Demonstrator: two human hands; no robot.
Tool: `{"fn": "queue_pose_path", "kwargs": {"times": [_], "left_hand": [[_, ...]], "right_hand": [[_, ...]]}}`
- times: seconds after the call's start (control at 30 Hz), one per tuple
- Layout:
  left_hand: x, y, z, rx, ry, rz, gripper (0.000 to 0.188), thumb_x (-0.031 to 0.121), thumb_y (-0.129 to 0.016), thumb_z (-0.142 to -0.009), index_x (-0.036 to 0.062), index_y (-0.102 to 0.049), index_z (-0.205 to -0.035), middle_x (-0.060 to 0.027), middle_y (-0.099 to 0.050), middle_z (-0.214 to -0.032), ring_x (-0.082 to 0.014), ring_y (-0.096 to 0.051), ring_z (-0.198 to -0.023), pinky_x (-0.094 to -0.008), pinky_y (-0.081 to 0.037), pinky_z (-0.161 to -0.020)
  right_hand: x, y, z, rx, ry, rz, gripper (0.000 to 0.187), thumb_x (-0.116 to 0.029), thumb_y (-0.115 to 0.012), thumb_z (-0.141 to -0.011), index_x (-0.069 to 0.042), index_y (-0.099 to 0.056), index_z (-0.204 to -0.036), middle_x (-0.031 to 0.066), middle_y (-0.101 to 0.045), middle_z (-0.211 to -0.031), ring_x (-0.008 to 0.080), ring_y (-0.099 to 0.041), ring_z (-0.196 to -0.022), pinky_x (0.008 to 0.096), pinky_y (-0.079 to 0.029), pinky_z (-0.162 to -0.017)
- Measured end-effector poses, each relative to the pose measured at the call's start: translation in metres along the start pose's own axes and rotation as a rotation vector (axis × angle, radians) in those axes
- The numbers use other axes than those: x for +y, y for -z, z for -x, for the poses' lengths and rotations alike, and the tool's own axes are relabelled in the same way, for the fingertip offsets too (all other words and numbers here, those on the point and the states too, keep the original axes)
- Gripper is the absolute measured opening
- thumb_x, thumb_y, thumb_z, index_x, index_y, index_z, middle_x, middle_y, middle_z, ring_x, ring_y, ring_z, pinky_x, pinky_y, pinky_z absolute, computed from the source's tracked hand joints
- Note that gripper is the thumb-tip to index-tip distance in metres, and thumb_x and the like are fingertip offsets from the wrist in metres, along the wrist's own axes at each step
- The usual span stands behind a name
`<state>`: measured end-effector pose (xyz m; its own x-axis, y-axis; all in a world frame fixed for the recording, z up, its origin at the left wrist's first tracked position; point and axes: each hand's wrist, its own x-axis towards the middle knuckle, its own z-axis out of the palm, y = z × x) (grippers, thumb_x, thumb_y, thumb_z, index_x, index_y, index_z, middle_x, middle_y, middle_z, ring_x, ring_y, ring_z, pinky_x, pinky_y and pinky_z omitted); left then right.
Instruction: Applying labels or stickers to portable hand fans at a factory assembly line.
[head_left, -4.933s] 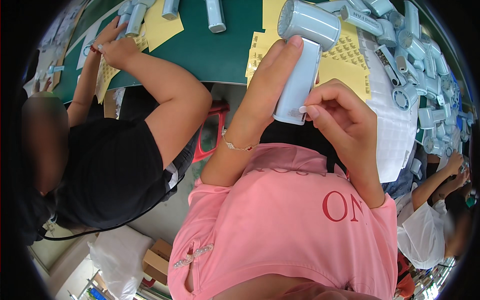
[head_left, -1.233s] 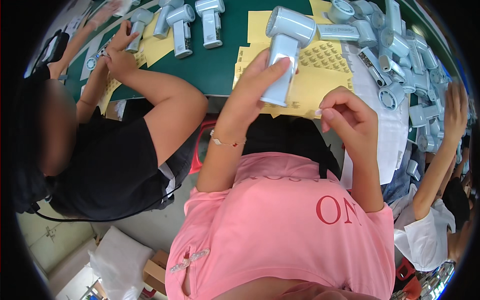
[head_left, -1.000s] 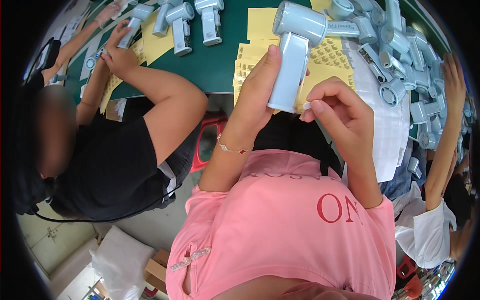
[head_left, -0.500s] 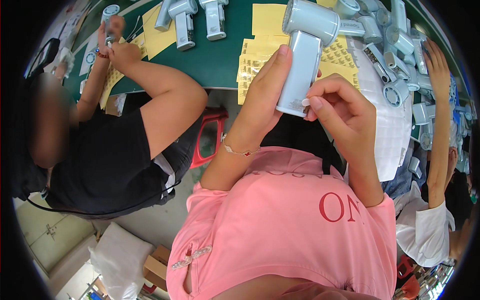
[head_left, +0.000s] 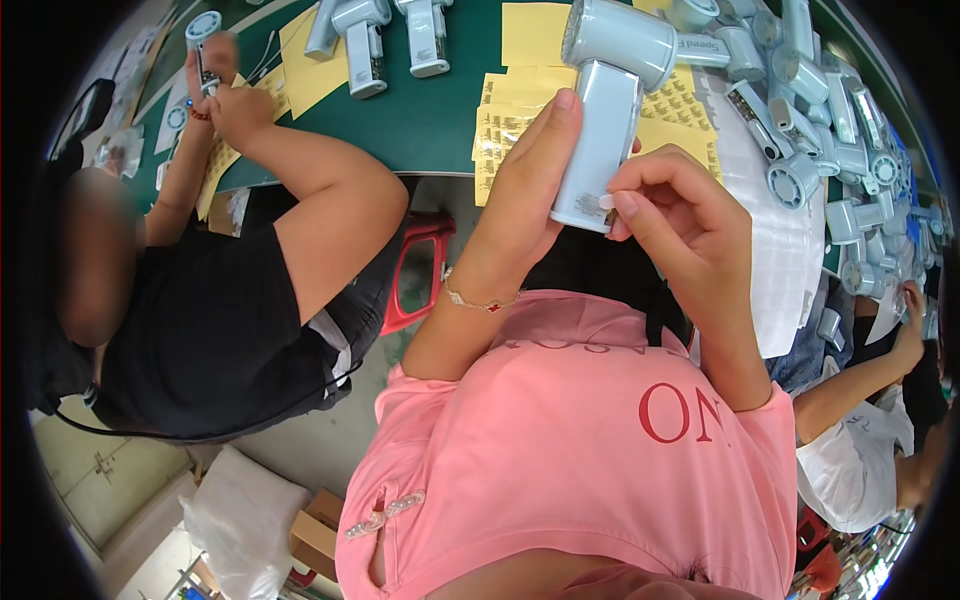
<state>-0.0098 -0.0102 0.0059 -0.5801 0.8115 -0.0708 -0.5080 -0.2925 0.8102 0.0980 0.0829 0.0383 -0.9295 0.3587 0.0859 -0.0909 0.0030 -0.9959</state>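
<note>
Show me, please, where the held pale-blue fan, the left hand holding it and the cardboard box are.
Pale-blue fan (head_left: 598,140): head view, middle of its handle.
Left hand (head_left: 526,178): head view, near the thumb's base.
Cardboard box (head_left: 310,538): head view, its brown side.

Red capitals (head_left: 686,413) on pink shirt (head_left: 560,465); dark lettering on lying fan (head_left: 703,50). Held fan (head_left: 600,140): faint print near base, illegible. Yellow sheets (head_left: 535,38): tiny print, illegible.
</note>
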Motion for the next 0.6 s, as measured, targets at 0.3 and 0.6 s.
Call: {"fn": "queue_pose_path", "kwargs": {"times": [0.3, 0.6], "left_hand": [[-0.003, -0.002, 0.002, 0.038, -0.027, -0.018, 0.049, 0.038, -0.026, -0.097, -0.0014, -0.053, -0.106, -0.0110, -0.059, -0.092, -0.0152, -0.059, -0.080, -0.0281, -0.049, -0.072], [0.001, 0.014, 0.000, -0.110, 0.038, 0.127, 0.050, 0.044, -0.031, -0.095, -0.0005, -0.048, -0.112, -0.0101, -0.059, -0.092, -0.0130, -0.057, -0.077, -0.0273, -0.049, -0.069]], "right_hand": [[0.004, -0.007, 0.002, 0.095, 0.132, 0.288, 0.009, 0.006, -0.059, -0.077, 0.001, -0.058, -0.085, 0.0042, -0.053, -0.076, 0.0101, -0.056, -0.067, 0.0204, -0.048, -0.060], [0.016, 0.012, 0.011, 0.466, 0.176, 0.100, 0.008, 0.001, -0.053, -0.085, 0.006, -0.056, -0.091, 0.0075, -0.057, -0.077, 0.0129, -0.057, -0.067, 0.0233, -0.047, -0.064]]}}
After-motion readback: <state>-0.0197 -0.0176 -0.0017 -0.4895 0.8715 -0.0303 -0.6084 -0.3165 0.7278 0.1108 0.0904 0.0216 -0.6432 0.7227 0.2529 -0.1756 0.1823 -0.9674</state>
